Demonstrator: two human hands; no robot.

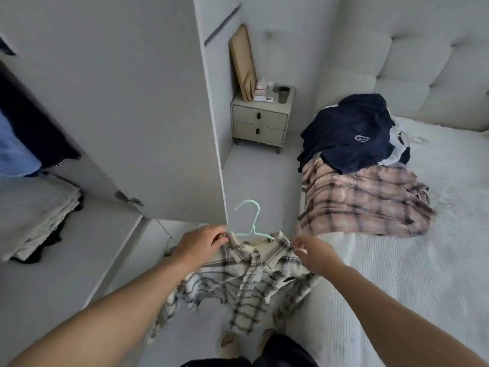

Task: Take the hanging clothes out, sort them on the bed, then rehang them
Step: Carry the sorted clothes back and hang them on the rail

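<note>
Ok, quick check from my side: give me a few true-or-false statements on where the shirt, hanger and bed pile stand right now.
1. Both hands grip the cream plaid shirt at its shoulders, left hand and right hand. True.
2. The mint hanger is lying on the bed. False: it is in the shirt's collar, its hook up, above the floor.
3. A navy top lies on top of the pink plaid shirt on the bed. True.
4. The wardrobe door is closed. False: it stands open, with dark and blue clothes showing inside at the left.
5. The nightstand has three drawers. False: two show.
</note>
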